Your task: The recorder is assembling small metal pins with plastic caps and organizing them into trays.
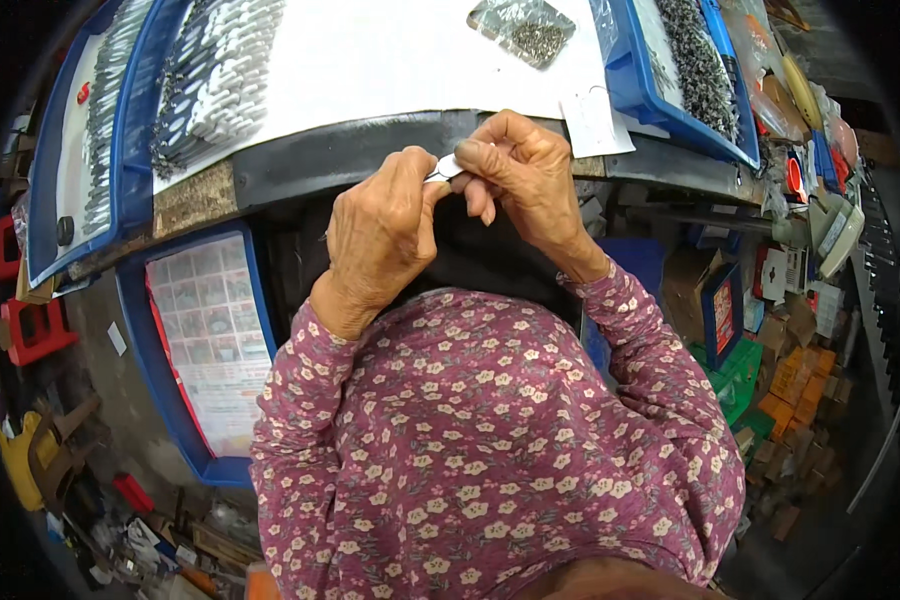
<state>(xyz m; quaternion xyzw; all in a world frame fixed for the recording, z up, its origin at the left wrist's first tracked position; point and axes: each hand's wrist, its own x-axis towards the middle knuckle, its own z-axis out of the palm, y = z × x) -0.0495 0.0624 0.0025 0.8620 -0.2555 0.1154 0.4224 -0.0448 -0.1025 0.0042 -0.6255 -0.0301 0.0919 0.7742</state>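
Just above the table's near edge, my two hands meet around a small white rounded piece point(448, 166) with a dark line on it. My left hand point(382, 228) is closed, thumb and forefinger pinching the piece's left end. From the other side my right hand point(532, 185) grips it between thumb and bent fingers. The fingertips cover much of the piece, so its full shape is hidden. Beyond my left hand, many similar-looking white pieces with dark ends point(232, 75) lie in overlapping rows on the white tabletop point(390, 60).
A blue tray point(128, 150) of slender parts stands at the left. At the far right another blue tray point(654, 108) holds dark small parts, near a clear bag of metal bits point(538, 42). Below the table are a blue bin point(160, 370), a red stool point(35, 330) and cardboard boxes point(795, 385).
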